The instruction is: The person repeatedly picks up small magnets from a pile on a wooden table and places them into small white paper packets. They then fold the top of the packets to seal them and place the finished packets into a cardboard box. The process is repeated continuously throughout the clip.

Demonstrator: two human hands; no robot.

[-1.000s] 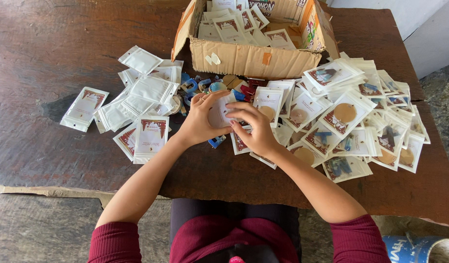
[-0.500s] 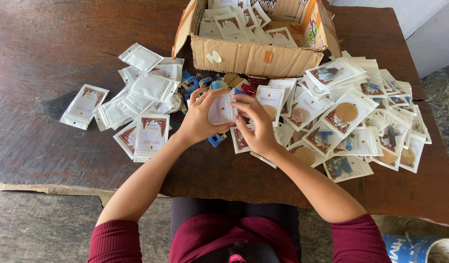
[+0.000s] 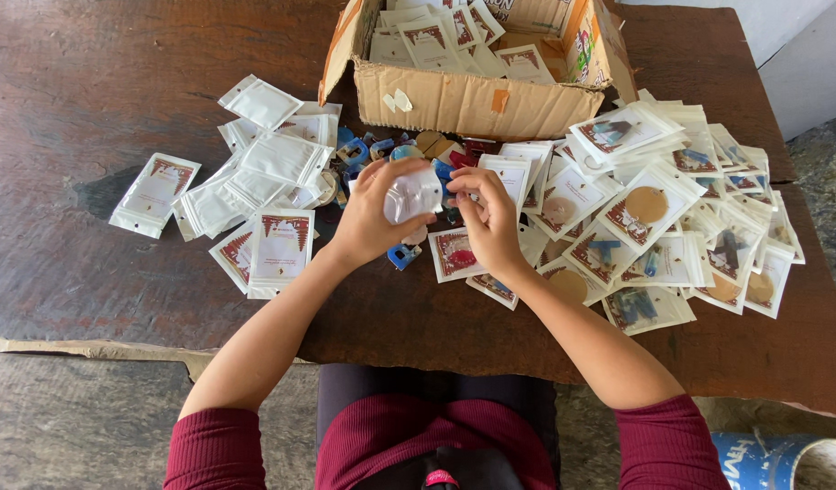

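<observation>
Pouch (image 3: 412,194) lifted slightly — left hand (image 3: 374,218) fingers grip it, right hand (image 3: 490,218) fingers pinch edge.

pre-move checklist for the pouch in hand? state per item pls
1. Left hand grips the pouch: ok.
2. Right hand at the pouch edge: fingers near it, contact cannot tell.
3. Pouch mouth open: cannot tell, blurred.
4. Small parts within reach beyond the hands: ok.
5. Empty pouches at left, filled pouches at right, piles apart: ok.
6. Box clear of the hands: ok.
</observation>
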